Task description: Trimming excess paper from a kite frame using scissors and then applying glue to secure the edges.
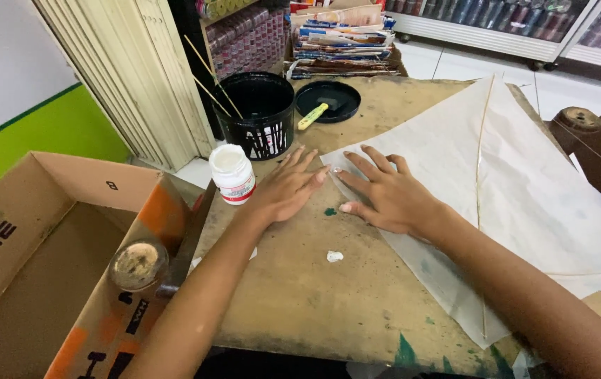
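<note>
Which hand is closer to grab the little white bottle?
Likely the left hand. It lies flat right beside the white bottle, while the right hand rests on the white paper, farther away.

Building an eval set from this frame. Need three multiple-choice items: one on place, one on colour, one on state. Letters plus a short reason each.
1. Where does the small white jar stand?
A. Inside the cardboard box
B. On the table beside the left hand
C. On the stack of magazines

2. What colour is the bucket behind the hands?
A. Black
B. Red
C. Yellow

3. How is the right hand placed?
A. Closed around a stick
B. Lifted off the table
C. Flat, fingers spread, on the paper corner

Answers:
1. B, the jar sits on the table just left of the left hand, outside the cardboard box.
2. A, the bucket is black, with thin sticks leaning in it.
3. C, the palm lies down on the pale paper sheet, gripping nothing.
</note>
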